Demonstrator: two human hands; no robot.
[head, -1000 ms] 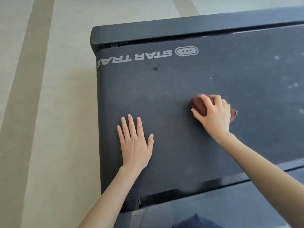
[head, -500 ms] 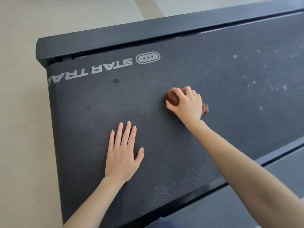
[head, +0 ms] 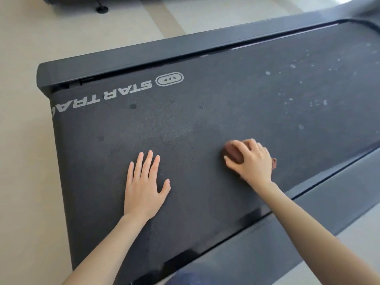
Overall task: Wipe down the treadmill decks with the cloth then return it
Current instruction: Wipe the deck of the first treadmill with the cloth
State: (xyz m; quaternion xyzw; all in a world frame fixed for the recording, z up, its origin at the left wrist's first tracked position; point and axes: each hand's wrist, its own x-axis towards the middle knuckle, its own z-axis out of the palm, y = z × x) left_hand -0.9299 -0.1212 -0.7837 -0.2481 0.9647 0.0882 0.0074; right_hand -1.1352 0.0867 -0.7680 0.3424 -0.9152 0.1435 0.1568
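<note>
The dark treadmill deck (head: 205, 124) fills most of the head view, its belt printed with a "STAR TRAC" logo near the far left end. My right hand (head: 254, 161) presses a bunched brown cloth (head: 233, 152) onto the belt, close to the near side rail; most of the cloth is hidden under the fingers. My left hand (head: 145, 184) lies flat on the belt with fingers spread, holding nothing, a hand's width to the left of the cloth. Pale dust specks dot the belt to the right.
Dark side rails run along the near edge (head: 308, 219) and far edge (head: 164, 48) of the belt. Beige floor surrounds the treadmill's left end. A black foot of another machine (head: 102, 9) stands on the floor at the top left.
My right hand has slid the cloth back toward me and the near rail. The view has panned, so more of the belt's right part shows. My left hand stays flat.
</note>
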